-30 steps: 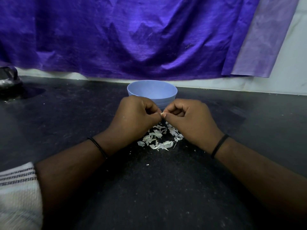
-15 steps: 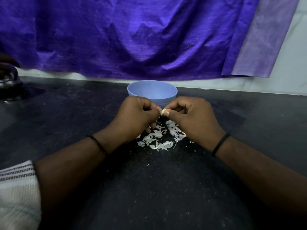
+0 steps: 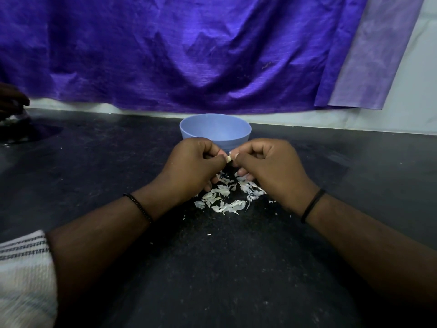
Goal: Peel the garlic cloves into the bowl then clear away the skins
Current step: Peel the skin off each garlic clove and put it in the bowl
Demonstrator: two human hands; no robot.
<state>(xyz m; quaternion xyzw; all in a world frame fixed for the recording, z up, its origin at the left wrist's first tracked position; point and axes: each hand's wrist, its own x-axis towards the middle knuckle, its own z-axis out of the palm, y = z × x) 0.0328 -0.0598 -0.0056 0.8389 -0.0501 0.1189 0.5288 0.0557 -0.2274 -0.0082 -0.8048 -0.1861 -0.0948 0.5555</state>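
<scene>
Head view, both hands [image 3: 233, 159] pinching garlic clove [image 3: 229, 158], skins [image 3: 227, 195] beneath, bowl [image 3: 215, 132] behind

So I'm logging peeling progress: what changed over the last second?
Both hands, left and right, lifted slightly off the skins, still pinching the clove between them. Another hand came in at far left. Bowl stayed put.

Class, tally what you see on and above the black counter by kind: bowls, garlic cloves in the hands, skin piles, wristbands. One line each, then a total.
Blue bowl: 1
Garlic clove, pinched between the left hand and the right hand: 1
Pile of skins: 1
Black wristbands: 2
Total: 5
</scene>
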